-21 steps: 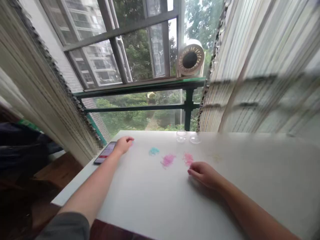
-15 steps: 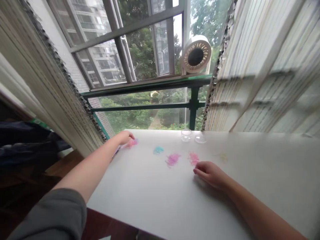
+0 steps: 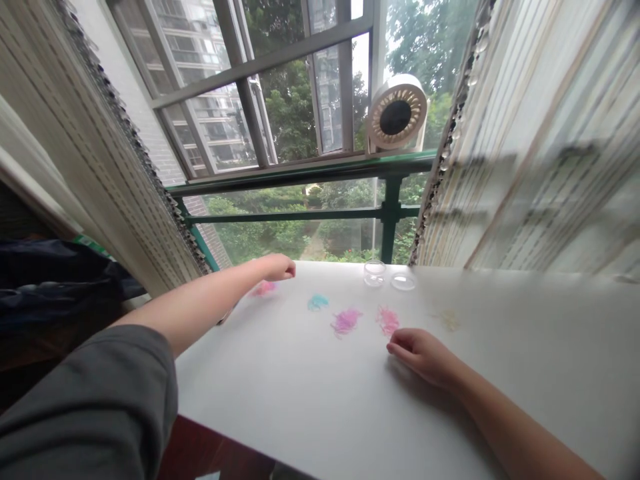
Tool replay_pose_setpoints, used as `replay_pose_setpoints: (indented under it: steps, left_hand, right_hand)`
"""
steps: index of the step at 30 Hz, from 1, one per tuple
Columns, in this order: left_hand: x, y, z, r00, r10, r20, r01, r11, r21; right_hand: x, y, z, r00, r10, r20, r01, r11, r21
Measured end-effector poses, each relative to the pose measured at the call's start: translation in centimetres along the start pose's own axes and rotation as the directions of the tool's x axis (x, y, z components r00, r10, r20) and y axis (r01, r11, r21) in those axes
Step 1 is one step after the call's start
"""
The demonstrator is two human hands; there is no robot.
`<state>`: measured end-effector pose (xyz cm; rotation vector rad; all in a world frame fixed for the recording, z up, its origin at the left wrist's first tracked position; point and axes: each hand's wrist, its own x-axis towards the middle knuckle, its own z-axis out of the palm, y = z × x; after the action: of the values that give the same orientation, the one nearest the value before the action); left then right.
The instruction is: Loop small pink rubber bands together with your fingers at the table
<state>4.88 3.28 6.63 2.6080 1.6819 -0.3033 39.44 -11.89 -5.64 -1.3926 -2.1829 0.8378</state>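
Observation:
My left hand [image 3: 281,267] is closed above the far left of the white table [image 3: 300,393]; anything in its fingers is too small to name. Beneath that forearm a pink pile [image 3: 265,288] is partly covered. Farther right lie a small teal pile [image 3: 318,303], a purple pile of thin pieces [image 3: 347,322] and a pink-red pile [image 3: 388,321]. My right hand [image 3: 419,353] rests with curled fingers just in front of the pink-red pile, its grip contents hidden. A pale yellow pile [image 3: 449,320] lies to its right.
A clear round container [image 3: 375,273] and a clear shallow dish [image 3: 403,281] stand near the table's back edge. Behind are a green railing [image 3: 300,179] and a white round fan [image 3: 397,113]. Curtains hang on both sides.
My left hand has moved right, from over the pink pile towards the teal one. My right hand has stayed beside the pink-red pile. The view has shifted slightly.

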Motion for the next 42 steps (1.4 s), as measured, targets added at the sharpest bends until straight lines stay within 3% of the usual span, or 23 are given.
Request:
replay_pose_setpoints:
  steps: [2,3,5,7,9,11,13,18,23,26,29,33,38,42]
  left_hand:
    - [-0.4,3.7,1.0,0.992,0.121,-0.046,-0.123,0.991,-0.044]
    - [-0.9,5.8,1.7,0.963,0.240,-0.125,-0.256,0.958,-0.130]
    - [-2.2,10.1,3.5,0.878,0.393,-0.275,-0.466,0.834,-0.295]
    - [-3.5,13.9,5.6,0.792,0.463,-0.397,-0.602,0.698,-0.388]
    - [-4.5,16.7,7.7,0.747,0.417,-0.517,-0.651,0.618,-0.442]
    - [-5.0,18.4,9.2,0.746,0.282,-0.603,-0.632,0.585,-0.508]
    - [-5.1,19.1,9.9,0.752,0.202,-0.628,-0.614,0.563,-0.554]
    - [-5.1,18.9,10.4,0.727,0.229,-0.647,-0.640,0.568,-0.518]
    - [-5.0,19.0,11.3,0.731,0.227,-0.643,-0.642,0.549,-0.536]
    - [-5.0,19.0,10.9,0.733,0.218,-0.645,-0.637,0.553,-0.537]
    - [-5.2,18.9,9.4,0.757,0.207,-0.620,-0.612,0.558,-0.560]
    - [-5.3,19.3,7.7,0.810,0.156,-0.565,-0.552,0.527,-0.646]
    - [-5.1,20.3,9.2,0.850,0.019,-0.527,-0.476,0.458,-0.751]
    - [-5.2,20.4,10.6,0.852,0.096,-0.515,-0.494,0.470,-0.731]
  right_hand:
    - [-0.1,-0.2,-0.1,1.000,0.000,-0.005,0.000,1.000,0.007]
    - [-0.1,-0.4,-0.1,1.000,0.002,-0.007,-0.002,1.000,0.020]
    - [-0.2,-0.6,0.0,1.000,0.003,-0.005,-0.002,0.996,0.085]
    - [-0.2,-0.6,0.2,1.000,-0.012,0.005,0.011,0.980,0.201]
    - [-0.1,-0.4,0.5,0.999,-0.051,-0.001,0.048,0.943,0.328]
    - [0.1,-0.2,0.8,0.998,-0.065,-0.009,0.062,0.898,0.436]
    - [0.3,-0.2,0.9,0.999,-0.043,-0.005,0.040,0.850,0.525]
    - [0.5,-0.8,0.9,1.000,0.000,-0.007,0.005,0.776,0.631]
    - [0.4,-1.5,1.3,0.998,0.040,0.050,-0.062,0.793,0.606]
    - [0.3,-2.0,1.4,0.997,0.035,0.066,-0.069,0.769,0.635]
    - [0.3,-2.7,1.1,0.998,0.034,0.046,-0.056,0.744,0.665]
    - [0.0,-3.6,0.5,0.997,0.049,-0.053,-0.005,0.776,0.630]
    - [-0.5,-3.1,0.7,0.986,0.048,-0.161,0.058,0.803,0.593]
    - [-0.4,-2.0,1.8,0.989,0.036,-0.142,0.055,0.810,0.585]
